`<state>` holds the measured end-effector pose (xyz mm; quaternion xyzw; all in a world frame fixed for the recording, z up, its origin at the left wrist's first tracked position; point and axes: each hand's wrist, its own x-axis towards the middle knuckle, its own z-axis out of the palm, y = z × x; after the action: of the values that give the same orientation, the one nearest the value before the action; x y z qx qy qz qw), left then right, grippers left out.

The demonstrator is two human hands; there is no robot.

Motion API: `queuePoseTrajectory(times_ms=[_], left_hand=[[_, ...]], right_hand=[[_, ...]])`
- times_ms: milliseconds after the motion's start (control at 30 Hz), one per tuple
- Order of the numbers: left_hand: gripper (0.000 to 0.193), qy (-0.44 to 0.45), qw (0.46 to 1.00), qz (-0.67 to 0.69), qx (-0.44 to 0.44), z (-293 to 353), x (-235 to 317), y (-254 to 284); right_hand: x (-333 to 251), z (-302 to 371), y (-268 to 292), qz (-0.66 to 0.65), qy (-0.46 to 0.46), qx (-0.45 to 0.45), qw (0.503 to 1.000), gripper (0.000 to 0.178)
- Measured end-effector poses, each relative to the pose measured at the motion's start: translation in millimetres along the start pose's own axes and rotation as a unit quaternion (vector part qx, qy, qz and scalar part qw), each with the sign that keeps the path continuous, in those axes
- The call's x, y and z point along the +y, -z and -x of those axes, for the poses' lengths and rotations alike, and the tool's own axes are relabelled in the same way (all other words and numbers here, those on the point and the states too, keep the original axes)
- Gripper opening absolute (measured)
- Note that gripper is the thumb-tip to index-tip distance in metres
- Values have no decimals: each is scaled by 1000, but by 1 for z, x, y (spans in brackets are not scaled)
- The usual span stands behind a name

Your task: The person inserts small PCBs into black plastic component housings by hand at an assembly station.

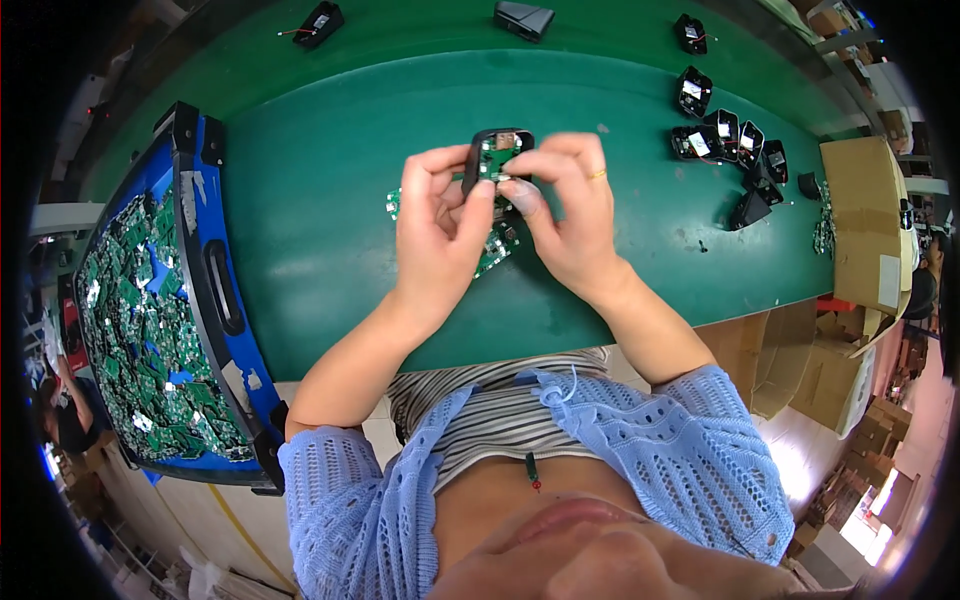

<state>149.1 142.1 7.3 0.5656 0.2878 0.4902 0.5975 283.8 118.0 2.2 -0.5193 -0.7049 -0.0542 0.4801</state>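
My left hand (437, 215) grips a black plastic housing (471, 170) over the middle of the bench, thumb in front and fingers behind. A green circuit board (497, 152) sits in the open side of the housing. My right hand (572, 205), with a ring on one finger, has thumb and index finger pinched at the board's lower right part; what lies between the tips is too small to make out. Below the hands, loose green circuit boards (497, 250) lie on the bench, partly hidden by my left hand.
On the left stands a blue and black crate (222, 290) heaped with green boards. Several black housings (726, 137) are grouped at the right of the green bench (330, 270); others lie along its far side. A cardboard box (868, 220) stands at the right edge.
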Motion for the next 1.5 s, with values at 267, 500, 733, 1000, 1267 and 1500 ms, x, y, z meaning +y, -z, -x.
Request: queuePoseTrajectory(times_ms=[267, 500, 733, 1000, 1267, 1500], left_hand=[[30, 79, 996, 41, 2, -5, -1, 6], [29, 35, 999, 26, -3, -6, 1, 8], [36, 85, 994, 72, 22, -17, -9, 22], [48, -89, 967, -118, 208, -44, -14, 52], [41, -122, 961, -123, 216, -40, -8, 50], [39, -90, 962, -155, 205, -42, -10, 54]], right_hand=[[-6, 4, -1, -460, -327, -143, 813, 41], [-1, 4, -5, -459, -293, -140, 827, 41], [9, -7, -27, -309, -214, -117, 919, 37], [92, -135, -109, -17, -187, -284, 940, 41], [72, -209, -201, 237, 117, -282, 922, 61], [64, -207, -251, 161, 110, -321, 927, 64]])
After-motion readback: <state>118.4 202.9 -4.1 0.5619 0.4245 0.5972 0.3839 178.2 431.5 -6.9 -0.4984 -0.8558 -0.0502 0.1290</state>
